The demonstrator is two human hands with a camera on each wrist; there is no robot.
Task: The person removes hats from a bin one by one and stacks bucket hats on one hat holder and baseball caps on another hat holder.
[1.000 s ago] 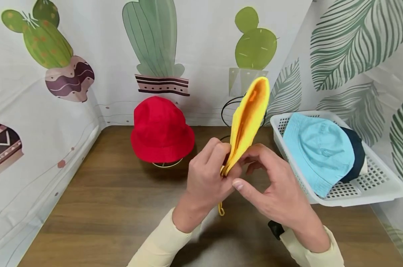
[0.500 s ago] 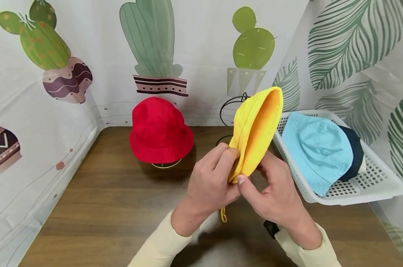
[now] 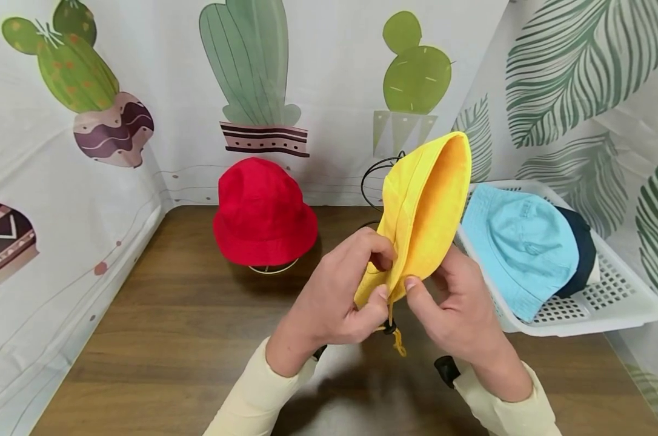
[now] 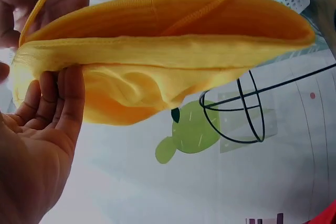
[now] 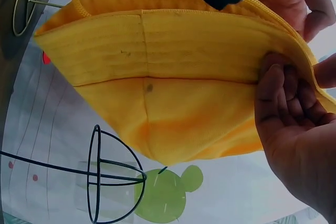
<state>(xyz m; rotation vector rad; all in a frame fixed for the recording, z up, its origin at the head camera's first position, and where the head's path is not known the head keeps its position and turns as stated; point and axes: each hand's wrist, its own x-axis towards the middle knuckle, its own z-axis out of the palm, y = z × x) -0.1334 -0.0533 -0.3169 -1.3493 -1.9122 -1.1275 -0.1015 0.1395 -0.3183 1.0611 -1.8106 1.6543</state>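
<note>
Left hand (image 3: 335, 289) and right hand (image 3: 458, 310) pinch the yellow hat (image 3: 428, 212) near its edge, probably to spread its opening.

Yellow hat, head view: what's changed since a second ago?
The yellow hat now shows a wider opening, its upper end shifted right. The left hand still grips it but now shows its thumb; the right hand has brought its thumb onto the brim. The cord loop moved right, black toggle now visible. The red hat and blue hat stayed put.
</note>
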